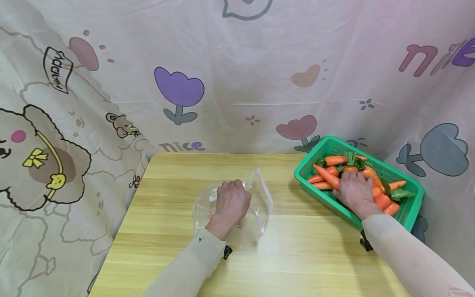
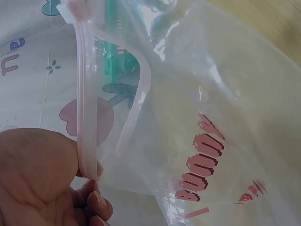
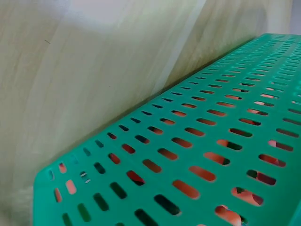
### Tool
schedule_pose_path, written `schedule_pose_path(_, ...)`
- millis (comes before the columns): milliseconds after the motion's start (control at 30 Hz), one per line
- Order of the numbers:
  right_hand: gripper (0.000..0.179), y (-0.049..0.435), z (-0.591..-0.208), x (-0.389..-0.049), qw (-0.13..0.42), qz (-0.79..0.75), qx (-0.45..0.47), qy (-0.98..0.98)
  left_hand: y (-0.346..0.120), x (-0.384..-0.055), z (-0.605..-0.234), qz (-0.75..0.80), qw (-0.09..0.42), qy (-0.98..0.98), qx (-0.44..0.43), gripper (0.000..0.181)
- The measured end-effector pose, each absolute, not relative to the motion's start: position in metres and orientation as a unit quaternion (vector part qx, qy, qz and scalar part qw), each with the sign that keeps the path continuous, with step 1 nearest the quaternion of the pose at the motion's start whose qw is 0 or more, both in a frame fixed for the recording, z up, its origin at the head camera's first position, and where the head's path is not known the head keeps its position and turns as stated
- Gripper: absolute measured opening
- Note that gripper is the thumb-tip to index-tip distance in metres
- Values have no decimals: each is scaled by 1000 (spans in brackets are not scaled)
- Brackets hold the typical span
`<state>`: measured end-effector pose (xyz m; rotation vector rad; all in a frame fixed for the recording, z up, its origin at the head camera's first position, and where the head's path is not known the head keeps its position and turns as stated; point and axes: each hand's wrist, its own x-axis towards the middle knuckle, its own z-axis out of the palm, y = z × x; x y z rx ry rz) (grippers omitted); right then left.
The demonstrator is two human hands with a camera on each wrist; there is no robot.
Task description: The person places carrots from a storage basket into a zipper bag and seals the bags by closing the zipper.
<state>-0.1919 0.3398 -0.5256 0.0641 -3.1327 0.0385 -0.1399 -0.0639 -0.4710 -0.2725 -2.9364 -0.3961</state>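
A clear plastic zip bag (image 1: pixel 202 208) with a pale pink zip edge stands partly open on the table. My left hand (image 1: pixel 233 202) pinches the end of its zip edge between thumb and fingers, as the left wrist view shows. Red lettering (image 2: pixel 202 157) is printed on the bag's side. To the right, my right hand (image 1: pixel 355 193) reaches into a green plastic basket (image 1: pixel 326 204) and touches the orange carrots (image 1: pixel 326 175) there. Its fingertips are hidden among them, so I cannot tell whether it grips one. The right wrist view shows only the basket's slotted side (image 3: pixel 188 141).
Both stand on a light wooden table (image 1: pixel 289 255). A printed cloth (image 1: pixel 237 82) hangs behind the table and along its left and right sides. Green leaves (image 1: pixel 400 194) lie among the carrots at the basket's right end.
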Motion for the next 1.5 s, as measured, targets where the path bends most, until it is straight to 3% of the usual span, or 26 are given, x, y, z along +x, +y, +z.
schedule_pose_path(133, 53, 342, -527, -190, 14, 12, 28, -999, -63, -141, -471, -135, 75, -984, -89, 18)
schedule_pose_path(500, 54, 355, -520, -191, 120, 20, 96, -988, -62, -144, -471, -138, 77, -984, -79, 17)
schedule_pose_path(833, 50, 368, -501, -190, 79, 6, 103, -991, -60, -145, -469, -133, 84, -984, -79, 17)
schedule_pose_path(1500, 42, 361, -476, -200, 101, 17, 121, -987, -59, -150, -469, -127, 108, -982, -91, 20)
